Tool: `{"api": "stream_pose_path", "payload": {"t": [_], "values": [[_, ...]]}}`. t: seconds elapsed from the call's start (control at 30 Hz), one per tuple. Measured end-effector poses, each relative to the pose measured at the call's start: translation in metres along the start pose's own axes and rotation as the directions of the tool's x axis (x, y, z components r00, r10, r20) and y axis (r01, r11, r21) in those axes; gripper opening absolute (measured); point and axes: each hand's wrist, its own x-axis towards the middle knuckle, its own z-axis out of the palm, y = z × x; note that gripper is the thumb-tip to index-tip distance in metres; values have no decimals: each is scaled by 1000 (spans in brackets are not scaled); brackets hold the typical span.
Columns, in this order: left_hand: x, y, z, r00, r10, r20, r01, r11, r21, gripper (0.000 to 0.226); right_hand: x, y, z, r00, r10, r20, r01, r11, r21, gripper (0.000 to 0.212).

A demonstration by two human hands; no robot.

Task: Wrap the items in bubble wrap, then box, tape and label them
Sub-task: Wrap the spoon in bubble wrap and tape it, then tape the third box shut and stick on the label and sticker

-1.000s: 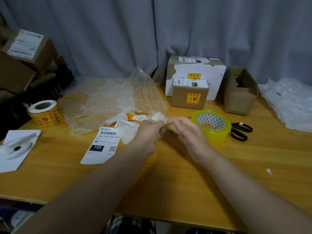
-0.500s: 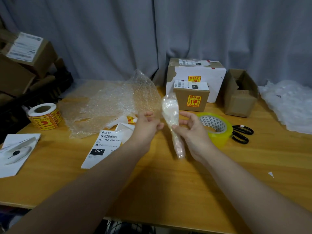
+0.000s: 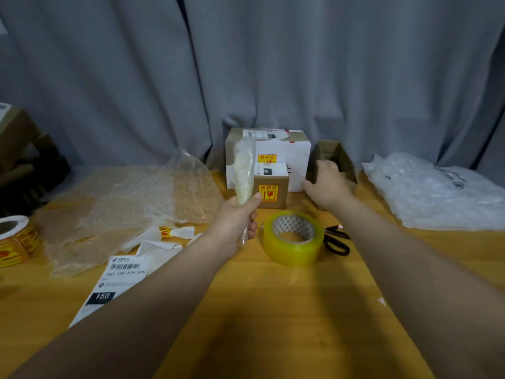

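wrapped item upright, left hand gripping

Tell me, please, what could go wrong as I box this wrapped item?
The left hand grips the tall wrapped item only at its bottom end. The wrap looks untaped and could unroll or slip. The right hand holds the open box by one rim, so it may tip or slide.
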Motion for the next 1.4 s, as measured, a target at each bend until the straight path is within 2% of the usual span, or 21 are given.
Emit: {"api": "stream_pose_path", "payload": {"t": [0.07,0.13,0.2,0.27,0.37,0.47,0.53,0.6,0.73,0.8,0.87,0.9,0.97,1.03,1.07,1.13,1.2,1.27,1.33,1.4], "values": [[1,0,3,1000,4,7,-4,1000,26,20,13,10,-2,997,73,3,-73,997,-26,67],[2,2,5,1000,17,22,-18,997,70,19,23,12,1,987,158,18,-158,986,44,70],[4,8,5,998,48,38,-53,987,149,18,30,11,5,964,259,61,-266,950,165,63],[5,15,5,996,79,35,-85,970,228,17,31,13,11,955,290,56,-295,941,166,50],[5,21,5,993,112,41,-120,943,311,16,33,24,18,970,229,-86,-234,971,-44,35],[8,21,6,992,116,53,-128,926,356,15,36,34,10,946,252,-206,-262,965,-26,29],[12,20,8,989,138,52,-147,910,388,18,36,37,-3,903,246,-353,-265,964,-5,28],[16,21,11,982,185,35,-184,906,381,22,33,37,-17,848,226,-479,-212,974,85,27],[14,30,20,960,280,-25,-271,947,173,25,10,40,-34,775,219,-593,-25,948,317,21],[4,37,21,938,343,-49,-334,933,133,29,-5,38,-41,755,126,-643,161,916,368,16],[-10,47,17,891,450,-52,-433,880,192,31,-18,31,-49,740,-12,-673,361,850,383,8],[-18,55,13,853,519,-48,-492,833,253,27,-25,24,-55,743,-79,-664,432,815,387,4],[-33,72,1,751,658,-51,-577,692,434,14,-42,5,-63,764,-217,-608,521,764,382,9],[-47,91,-13,625,781,9,-622,491,610,21,-62,-14,-64,776,-389,-497,589,729,349,25],[-54,100,-20,589,804,81,-639,402,656,30,-71,-22,-61,772,-475,-423,619,714,327,36],[-65,110,-31,614,750,246,-643,295,707,42,-92,-35,-51,745,-611,-268,667,678,308,45],[-68,109,-41,711,601,365,-600,248,760,54,-110,-40,-39,718,-689,-97,679,663,316,33],[-66,96,-53,791,407,457,-580,261,771,48,-122,-39,-28,688,-723,67,683,675,280,24],[-64,79,-63,820,217,529,-572,311,759,41,-130,-34,-21,644,-742,186,714,670,202,26],[-65,67,-71,841,89,534,-531,327,782,37,-135,-32,-16,590,-766,254,765,631,126,20]]}}
